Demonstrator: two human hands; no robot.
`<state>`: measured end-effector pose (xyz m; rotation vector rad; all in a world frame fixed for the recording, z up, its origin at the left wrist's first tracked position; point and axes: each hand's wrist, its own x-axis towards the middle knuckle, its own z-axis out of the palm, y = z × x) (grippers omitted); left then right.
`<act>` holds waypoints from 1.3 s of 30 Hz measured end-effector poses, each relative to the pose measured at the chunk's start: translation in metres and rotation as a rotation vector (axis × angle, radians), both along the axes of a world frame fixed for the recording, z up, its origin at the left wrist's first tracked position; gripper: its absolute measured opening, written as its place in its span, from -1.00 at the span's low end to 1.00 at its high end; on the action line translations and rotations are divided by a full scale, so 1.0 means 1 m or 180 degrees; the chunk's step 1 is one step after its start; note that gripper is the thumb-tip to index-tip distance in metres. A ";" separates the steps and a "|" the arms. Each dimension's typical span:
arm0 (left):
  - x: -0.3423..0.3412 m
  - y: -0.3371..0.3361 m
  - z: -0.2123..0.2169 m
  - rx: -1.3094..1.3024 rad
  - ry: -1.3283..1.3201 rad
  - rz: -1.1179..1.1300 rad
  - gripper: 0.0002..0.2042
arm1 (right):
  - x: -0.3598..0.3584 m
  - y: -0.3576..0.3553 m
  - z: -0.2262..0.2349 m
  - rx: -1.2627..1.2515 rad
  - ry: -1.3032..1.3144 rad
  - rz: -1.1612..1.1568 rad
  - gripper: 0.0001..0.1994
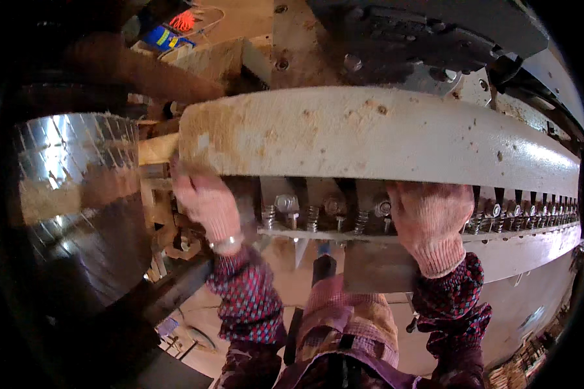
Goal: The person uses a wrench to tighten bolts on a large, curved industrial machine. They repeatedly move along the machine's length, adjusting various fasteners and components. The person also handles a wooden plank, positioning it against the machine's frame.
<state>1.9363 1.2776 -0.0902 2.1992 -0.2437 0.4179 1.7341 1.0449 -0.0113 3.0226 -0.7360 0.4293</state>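
Note:
A long pale metal beam (344, 133), scuffed and rust-stained, crosses the view in front of me. Under it runs a row of springs (313, 218) and bolts (383, 207) above a narrow ledge. At the beam's left end is my left hand (207, 202), in a pinkish knit glove; its fingers are blurred and partly hidden. My right hand (433, 223), gloved alike, reaches up in front of the spring row, right of the middle. The beam's lower edge hides its fingertips, and I cannot see whether it grips anything.
To the left stands a shiny, curved, ribbed metal surface (78, 188). Dark machine parts (428, 39) with bolts hang beyond the beam. At the far left lie an orange coil (182, 21) and a blue object (165, 39). Stacked wooden pieces (516, 373) sit at lower right.

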 end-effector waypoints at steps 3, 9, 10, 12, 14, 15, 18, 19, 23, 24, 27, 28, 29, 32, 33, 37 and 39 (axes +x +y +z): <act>0.032 -0.010 -0.007 0.0143 -0.0124 -0.0304 -0.63 | 0.007 -0.002 0.006 -0.0020 0.0732 0.0002 -0.64; 0.060 -0.004 -0.016 0.0880 -0.0519 -0.0852 -0.60 | 0.024 -0.001 -0.005 -0.0491 0.0682 0.0473 -0.59; 0.064 -0.010 -0.016 0.0943 -0.0572 -0.0980 -0.60 | 0.024 -0.005 -0.013 -0.0511 0.0498 0.0507 -0.58; 0.072 -0.001 -0.020 0.1157 -0.0719 -0.1133 -0.59 | 0.021 -0.005 -0.033 -0.0841 0.0304 0.0638 -0.57; 0.076 0.008 -0.029 0.1629 -0.0938 -0.1188 -0.58 | 0.036 0.005 0.008 0.0178 0.0945 0.0338 -0.55; 0.078 0.015 -0.034 0.1988 -0.1076 -0.1166 -0.58 | 0.040 0.012 0.019 0.0375 0.1248 0.0266 -0.55; 0.066 -0.003 -0.021 0.1583 -0.0642 -0.1039 -0.59 | 0.033 0.018 0.029 -0.0132 0.1631 0.0217 -0.55; 0.062 -0.007 -0.019 0.1447 -0.0494 -0.1013 -0.59 | 0.032 0.016 0.027 -0.0365 0.1596 0.0238 -0.56; 0.074 0.012 -0.044 0.2399 -0.0964 -0.0846 -0.57 | 0.019 0.004 0.004 -0.0232 0.0931 0.0193 -0.56; 0.081 0.027 -0.054 0.2779 -0.1242 -0.0750 -0.57 | 0.016 0.004 -0.002 -0.0203 0.0745 0.0236 -0.56; 0.097 0.050 -0.065 0.3814 -0.1201 -0.0559 -0.57 | 0.013 0.001 -0.042 0.0681 0.0063 0.0168 -0.58; 0.080 0.014 -0.043 0.3661 -0.0940 -0.0674 -0.54 | 0.015 0.000 -0.028 0.0442 0.0082 0.0261 -0.67; 0.070 0.004 -0.035 0.3671 -0.0883 -0.0660 -0.55 | 0.019 0.001 -0.015 0.0202 0.0077 0.0390 -0.76; 0.057 -0.006 -0.022 0.3665 -0.1045 -0.0470 -0.59 | 0.023 0.005 0.000 -0.0252 0.0347 0.0558 -0.89; 0.055 -0.007 -0.021 0.3501 -0.1116 -0.0425 -0.60 | 0.021 0.005 0.000 -0.0318 0.0441 0.0566 -0.90; 0.060 0.007 -0.041 0.0597 -0.0094 -0.0755 -0.63 | 0.022 0.011 -0.014 -0.0199 0.0113 0.0466 -0.89; 0.032 -0.021 -0.007 -0.0075 0.0230 -0.0734 -0.63 | 0.022 0.011 -0.008 0.0154 0.0310 0.0116 -0.85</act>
